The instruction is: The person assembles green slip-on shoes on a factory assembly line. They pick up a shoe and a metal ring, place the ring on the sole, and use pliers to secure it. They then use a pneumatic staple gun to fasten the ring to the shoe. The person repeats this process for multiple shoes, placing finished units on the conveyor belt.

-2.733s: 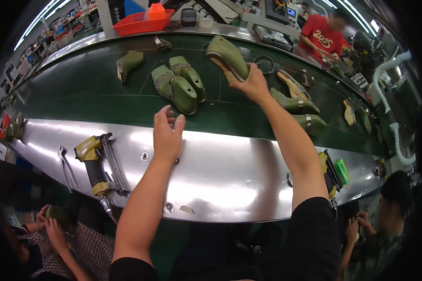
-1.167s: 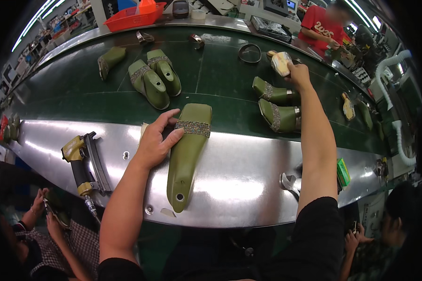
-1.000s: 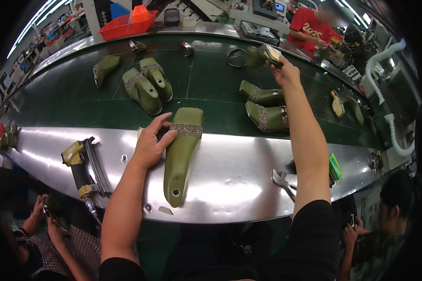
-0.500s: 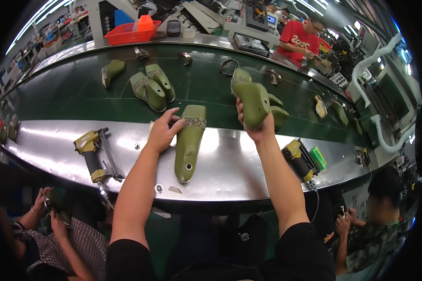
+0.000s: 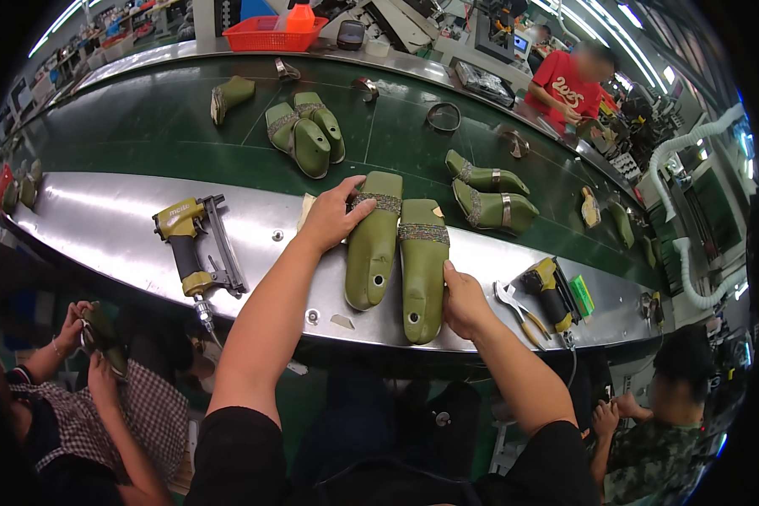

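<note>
Because the right-hand green last (image 5: 422, 295) has its heel end close to the near edge of the bench (image 5: 126, 244), a careless nudge could tip it off. Just left of that last, the other green last (image 5: 371, 257) could slip, since the left hand (image 5: 331, 221) only rests parted fingers against its woven strap (image 5: 388, 202). The right hand (image 5: 468, 305) touches the right-hand last's side, fingers mostly hidden, grip unclear; pliers (image 5: 512, 303) further right could catch the wrist.

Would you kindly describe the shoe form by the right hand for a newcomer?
Start at the shiny metal ledge. Near its middle, the right hand touches this green shoe form, which sits lower in view than its left neighbour.
</note>
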The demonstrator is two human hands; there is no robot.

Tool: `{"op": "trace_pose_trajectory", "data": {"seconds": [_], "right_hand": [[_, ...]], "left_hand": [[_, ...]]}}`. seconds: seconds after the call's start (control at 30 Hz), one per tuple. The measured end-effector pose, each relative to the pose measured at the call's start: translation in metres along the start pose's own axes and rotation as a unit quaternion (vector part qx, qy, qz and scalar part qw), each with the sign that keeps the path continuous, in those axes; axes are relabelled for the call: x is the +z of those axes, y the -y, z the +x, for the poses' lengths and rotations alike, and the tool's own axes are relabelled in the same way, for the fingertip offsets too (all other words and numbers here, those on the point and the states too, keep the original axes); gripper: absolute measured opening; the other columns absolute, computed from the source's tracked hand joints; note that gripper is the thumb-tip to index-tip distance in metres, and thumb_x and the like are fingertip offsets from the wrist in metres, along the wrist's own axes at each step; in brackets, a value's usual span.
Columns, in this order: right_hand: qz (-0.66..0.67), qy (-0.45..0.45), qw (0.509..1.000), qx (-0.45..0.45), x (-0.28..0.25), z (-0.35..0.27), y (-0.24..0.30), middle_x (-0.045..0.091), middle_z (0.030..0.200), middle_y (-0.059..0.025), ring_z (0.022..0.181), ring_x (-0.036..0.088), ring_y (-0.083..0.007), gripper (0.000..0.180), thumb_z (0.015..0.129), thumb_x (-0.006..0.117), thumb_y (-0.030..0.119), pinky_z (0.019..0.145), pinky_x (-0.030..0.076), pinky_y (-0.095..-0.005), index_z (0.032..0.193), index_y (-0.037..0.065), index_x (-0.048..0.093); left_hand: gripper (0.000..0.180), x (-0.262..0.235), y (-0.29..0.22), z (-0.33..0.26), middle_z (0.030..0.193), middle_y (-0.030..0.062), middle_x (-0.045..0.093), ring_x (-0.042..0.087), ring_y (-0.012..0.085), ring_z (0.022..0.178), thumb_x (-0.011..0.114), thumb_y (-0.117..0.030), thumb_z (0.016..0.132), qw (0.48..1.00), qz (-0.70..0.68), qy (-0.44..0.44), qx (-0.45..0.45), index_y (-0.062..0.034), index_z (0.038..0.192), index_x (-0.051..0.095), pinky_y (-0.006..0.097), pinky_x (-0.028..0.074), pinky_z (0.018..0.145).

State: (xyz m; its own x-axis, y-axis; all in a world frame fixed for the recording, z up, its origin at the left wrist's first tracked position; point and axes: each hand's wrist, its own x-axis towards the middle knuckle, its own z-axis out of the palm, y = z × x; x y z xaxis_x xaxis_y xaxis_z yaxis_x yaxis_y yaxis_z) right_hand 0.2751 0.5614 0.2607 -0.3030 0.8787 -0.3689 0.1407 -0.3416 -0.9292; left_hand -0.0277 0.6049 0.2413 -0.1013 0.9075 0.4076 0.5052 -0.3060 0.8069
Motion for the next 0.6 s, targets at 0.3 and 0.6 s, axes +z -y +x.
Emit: {"op": "trace_pose_trajectory", "data": {"seconds": [0.3, 0.6], "right_hand": [[-0.438, 0.071, 0.895, -0.053, -0.032, 0.02, 0.108, 0.075, 0.077, -0.0153, 0.063, 0.074, -0.0224, 0.041, 0.103, 0.062, 0.03, 0.059, 0.059, -0.0335, 0.091, -0.008, 0.07], [-0.549, -0.053, 0.74, -0.385, -0.058, 0.343, 0.171, 0.075, 0.108, -0.0185, 0.101, 0.072, -0.0317, 0.021, 0.094, 0.07, 0.023, 0.09, 0.055, -0.0425, 0.103, 0.006, 0.079]], "left_hand": [[0.057, -0.001, 0.007, 0.003, 0.109, 0.0208, 0.073, 0.072, 0.0354, 0.097, 0.072, -0.039, 0.098, 1.0, 0.022, -0.013, 0.005, -0.0061, 0.142, 0.058, 0.042, 0.055, 0.087], [0.057, -0.002, -0.007, -0.001, 0.115, 0.0246, 0.072, 0.069, 0.0426, 0.107, 0.068, -0.04, 0.099, 0.999, 0.001, 0.001, -0.035, -0.0024, 0.141, 0.057, 0.048, 0.054, 0.093]]}}
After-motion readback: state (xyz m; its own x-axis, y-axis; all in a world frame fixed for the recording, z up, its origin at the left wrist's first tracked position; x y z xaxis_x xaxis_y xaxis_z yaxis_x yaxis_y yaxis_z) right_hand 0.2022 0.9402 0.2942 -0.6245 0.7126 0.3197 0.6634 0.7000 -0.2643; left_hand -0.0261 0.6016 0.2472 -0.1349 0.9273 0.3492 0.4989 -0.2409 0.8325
